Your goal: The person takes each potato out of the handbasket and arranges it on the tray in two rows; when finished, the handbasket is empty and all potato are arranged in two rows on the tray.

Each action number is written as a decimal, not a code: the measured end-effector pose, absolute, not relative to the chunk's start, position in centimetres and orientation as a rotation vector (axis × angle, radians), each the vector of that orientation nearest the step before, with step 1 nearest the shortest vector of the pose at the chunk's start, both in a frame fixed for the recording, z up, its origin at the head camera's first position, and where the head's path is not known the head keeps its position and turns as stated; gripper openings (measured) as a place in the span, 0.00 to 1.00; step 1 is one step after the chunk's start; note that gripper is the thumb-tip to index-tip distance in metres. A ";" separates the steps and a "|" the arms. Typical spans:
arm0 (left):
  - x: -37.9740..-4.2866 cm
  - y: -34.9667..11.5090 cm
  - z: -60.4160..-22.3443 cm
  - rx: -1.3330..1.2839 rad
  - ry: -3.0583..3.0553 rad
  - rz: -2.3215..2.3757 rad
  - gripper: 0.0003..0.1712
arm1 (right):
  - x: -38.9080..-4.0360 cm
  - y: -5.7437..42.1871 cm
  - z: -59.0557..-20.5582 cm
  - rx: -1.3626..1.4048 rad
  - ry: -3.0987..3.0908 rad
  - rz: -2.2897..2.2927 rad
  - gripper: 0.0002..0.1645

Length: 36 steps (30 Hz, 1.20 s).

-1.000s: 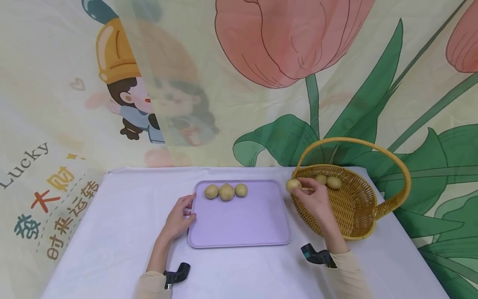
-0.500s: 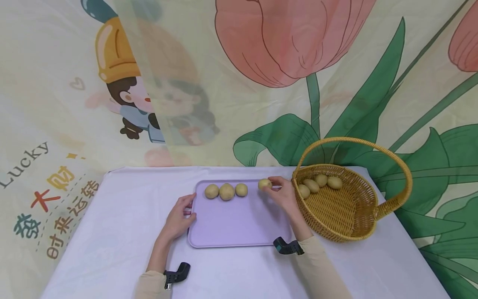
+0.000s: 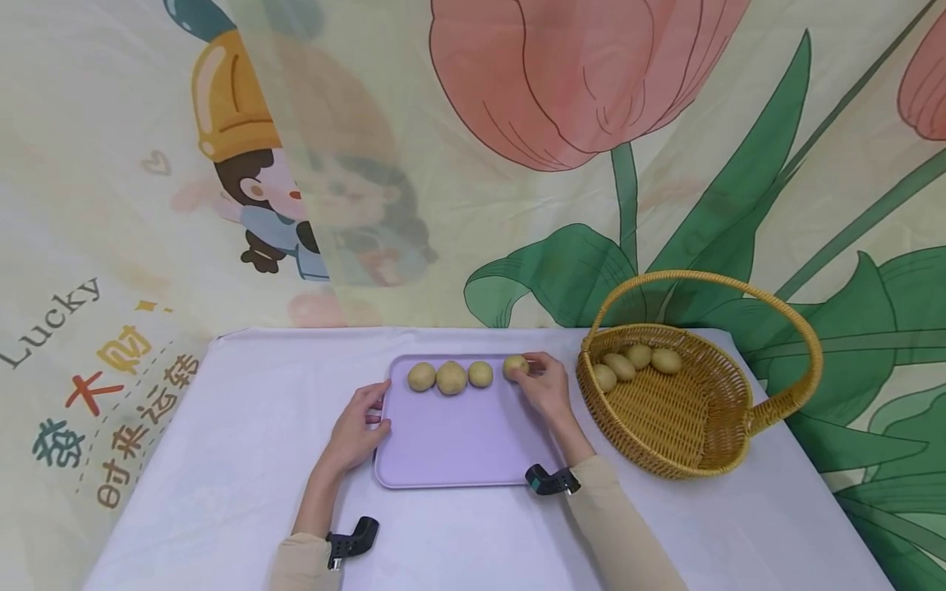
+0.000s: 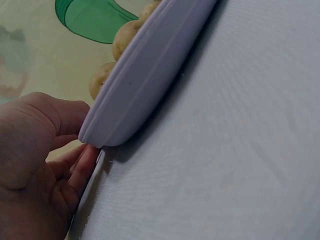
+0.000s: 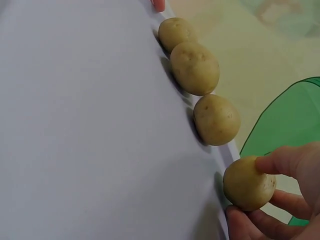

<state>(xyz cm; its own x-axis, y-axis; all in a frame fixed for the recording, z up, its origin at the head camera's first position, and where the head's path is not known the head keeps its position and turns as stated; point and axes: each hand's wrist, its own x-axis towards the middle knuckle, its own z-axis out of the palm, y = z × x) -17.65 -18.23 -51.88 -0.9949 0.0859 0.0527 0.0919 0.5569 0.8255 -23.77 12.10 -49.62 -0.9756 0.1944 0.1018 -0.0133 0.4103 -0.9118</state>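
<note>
Tablecloth [image 3: 222, 460], white, under tulip backdrop [image 3: 591, 82]; right fingers [image 5: 280, 162] pinch potato [image 5: 248, 183], left fingers [image 3: 373, 402] grasp tray [image 3: 458, 443].

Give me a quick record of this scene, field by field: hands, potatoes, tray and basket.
left hand: holds the left edge of the tray
right hand: pinches a potato at the tray's far edge
tray: lilac, flat on the white table
potatoes in row: three along the tray's far edge, left of the held one
basket: wicker with a handle, right of the tray
potatoes in basket: four
</note>
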 end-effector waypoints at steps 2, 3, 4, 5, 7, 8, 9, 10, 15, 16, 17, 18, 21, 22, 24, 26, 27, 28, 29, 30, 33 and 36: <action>-17.6 -18.2 -51.8 -0.154 -2.769 -1.467 0.37 | -23.8 11.9 -49.6 -0.157 -2.473 1.603 0.20; -17.6 -18.2 -51.8 -0.153 -2.768 -1.470 0.37 | -23.8 11.8 -49.6 -0.153 -2.476 1.603 0.20; -17.6 -18.2 -51.8 -0.155 -2.769 -1.470 0.37 | -23.8 11.7 -49.6 -0.150 -2.479 1.606 0.20; -17.6 -18.2 -51.8 -0.156 -2.768 -1.470 0.37 | -23.8 11.6 -49.7 -0.149 -2.485 1.605 0.20; -17.6 -18.3 -51.9 -0.164 -2.761 -1.474 0.37 | -23.8 11.5 -49.7 -0.151 -2.497 1.605 0.19; -17.6 -18.3 -52.0 -0.170 -2.756 -1.473 0.37 | -23.8 11.5 -49.8 -0.152 -2.503 1.601 0.19; -17.6 -18.3 -52.0 -0.176 -2.752 -1.472 0.37 | -23.8 11.4 -49.8 -0.152 -2.507 1.598 0.19; -17.6 -18.3 -52.0 -0.180 -2.749 -1.472 0.37 | -23.9 11.4 -49.9 -0.155 -2.511 1.596 0.19; -17.7 -18.2 -52.0 -0.184 -2.750 -1.474 0.37 | -23.8 11.4 -49.8 -0.194 -2.536 1.575 0.19; -17.6 -18.2 -52.0 -0.182 -2.755 -1.472 0.37 | -23.8 11.4 -49.8 -0.202 -2.541 1.573 0.19; -17.6 -18.2 -52.0 -0.180 -2.759 -1.469 0.37 | -23.8 11.4 -49.7 -0.207 -2.548 1.566 0.19; -17.6 -18.2 -51.9 -0.176 -2.761 -1.468 0.37 | -23.8 11.4 -49.6 -0.208 -2.554 1.560 0.19; -17.6 -18.1 -51.9 -0.169 -2.767 -1.467 0.37 | -23.8 11.3 -49.4 -0.203 -2.575 1.532 0.18; -17.6 -18.1 -51.9 -0.167 -2.769 -1.466 0.37 | -23.8 11.3 -49.3 -0.203 -2.580 1.525 0.18; -17.6 -18.1 -51.8 -0.165 -2.768 -1.467 0.37 | -23.9 11.3 -49.2 -0.197 -2.586 1.516 0.18; -17.6 -18.1 -51.8 -0.167 -2.767 -1.464 0.37 | -24.0 11.2 -49.2 -0.194 -2.587 1.513 0.18; -17.6 -18.1 -51.8 -0.168 -2.766 -1.464 0.37 | -24.0 11.2 -49.2 -0.193 -2.587 1.510 0.18; -17.6 -18.1 -51.8 -0.169 -2.761 -1.465 0.37 | -24.0 11.2 -49.2 -0.193 -2.586 1.514 0.17; -17.6 -18.1 -51.8 -0.171 -2.758 -1.468 0.37 | -24.0 11.2 -49.2 -0.192 -2.586 1.517 0.17; -17.6 -18.2 -51.8 -0.171 -2.756 -1.467 0.37 | -24.0 11.2 -49.2 -0.194 -2.586 1.521 0.18; -17.5 -18.2 -51.9 -0.185 -2.746 -1.457 0.37 | -24.0 11.3 -49.3 -0.201 -2.596 1.521 0.18; -17.6 -18.3 -52.1 -0.196 -2.739 -1.445 0.37 | -23.9 11.4 -49.2 -0.222 -2.621 1.503 0.20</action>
